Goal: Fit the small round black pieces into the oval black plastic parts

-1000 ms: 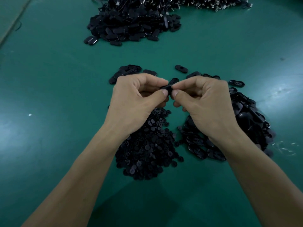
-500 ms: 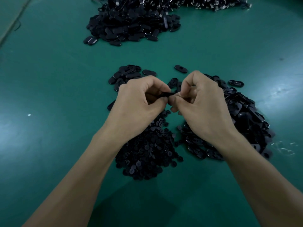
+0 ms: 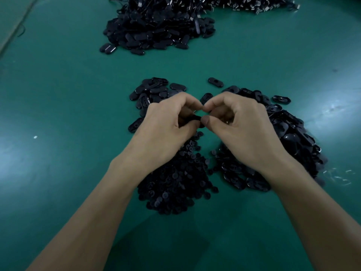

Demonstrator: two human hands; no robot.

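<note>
Left hand (image 3: 166,124) and right hand (image 3: 240,126), fingers curled, are pinching one black part (image 3: 197,118) above the round-piece pile (image 3: 175,182); likely mid-seating, next needing thumb press.

green tabletop (image 3: 58,85) | glare patches (image 3: 17,159) left and right | pale strip (image 3: 13,30) upper-left

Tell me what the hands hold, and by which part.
Both the left hand and right hand pinch one small black part between thumb and fingertips; fingers hide which end.
</note>
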